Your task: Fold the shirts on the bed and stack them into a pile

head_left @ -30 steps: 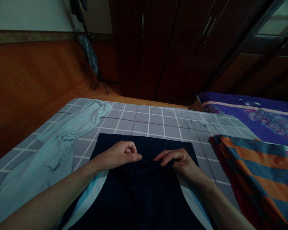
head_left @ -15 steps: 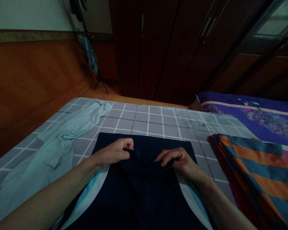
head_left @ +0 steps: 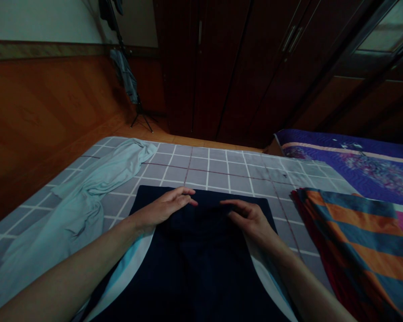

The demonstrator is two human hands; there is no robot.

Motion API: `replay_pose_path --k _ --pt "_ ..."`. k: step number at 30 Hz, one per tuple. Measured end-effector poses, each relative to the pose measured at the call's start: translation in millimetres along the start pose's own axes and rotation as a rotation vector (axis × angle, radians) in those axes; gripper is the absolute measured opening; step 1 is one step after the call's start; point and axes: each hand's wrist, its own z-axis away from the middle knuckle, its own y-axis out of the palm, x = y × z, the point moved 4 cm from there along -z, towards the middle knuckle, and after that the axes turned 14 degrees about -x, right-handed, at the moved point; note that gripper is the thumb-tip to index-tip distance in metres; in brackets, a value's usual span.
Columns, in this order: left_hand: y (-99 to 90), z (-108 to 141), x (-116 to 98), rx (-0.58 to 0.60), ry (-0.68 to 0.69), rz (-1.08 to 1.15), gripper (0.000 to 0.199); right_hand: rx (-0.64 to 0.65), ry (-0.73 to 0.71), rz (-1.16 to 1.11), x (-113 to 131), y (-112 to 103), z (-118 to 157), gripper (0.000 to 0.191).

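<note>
A dark navy garment (head_left: 198,264) with white and light-blue curved side panels lies spread out in front of me, its straight far edge across the bed. Whether it is shorts or a top, I cannot tell. Over its upper left part is my left hand (head_left: 168,205), fingers stretched out and holding nothing. My right hand (head_left: 250,219) rests at the upper right of the same cloth, fingers apart, with thumb and forefinger spread. Some soft creases run through the fabric between the hands.
A crumpled pale-blue cloth (head_left: 87,192) lies left on the grey checked bedsheet (head_left: 218,167). On the right is a folded orange-and-blue striped cloth (head_left: 359,241) and, beyond, a purple cover (head_left: 366,156). Behind stand a dark wardrobe (head_left: 228,67) and a clothes stand (head_left: 139,107).
Both hands have let go of the navy cloth they were pinching. Their fingers have straightened and shifted slightly toward the far edge. The raised fold between them has flattened.
</note>
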Motion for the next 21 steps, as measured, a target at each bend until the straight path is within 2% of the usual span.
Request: replay_pose_path --k 2,5,9,12,16,19,21 --pt "-8.0 -3 -5 -0.033 0.117 -0.151 0.045 -0.102 -0.040 0.117 1 -3 -3 0.044" --pt "-14.1 -3 -15 0.087 0.295 -0.439 0.039 -0.169 -0.081 0.348 5 -10 -6 0.050" --pt "-13.7 7 -25 0.310 0.393 -0.699 0.030 -0.099 -0.110 0.619 12 -16 -4 0.037" --pt "-13.7 11 -29 0.357 0.417 -0.747 0.028 -0.068 -0.070 0.810 12 -17 -4 0.028" --pt "-18.7 6 -24 0.329 0.416 -0.780 0.019 -0.150 -0.027 0.903 10 -19 -6 0.027" --pt "-26.2 -3 -17 0.192 0.325 -0.754 0.020 -0.194 -0.023 0.925 8 -22 -8 0.027" --pt "-27.4 -6 -16 0.145 0.301 -0.704 0.024 -0.210 -0.032 0.935 7 -23 -8 0.028"
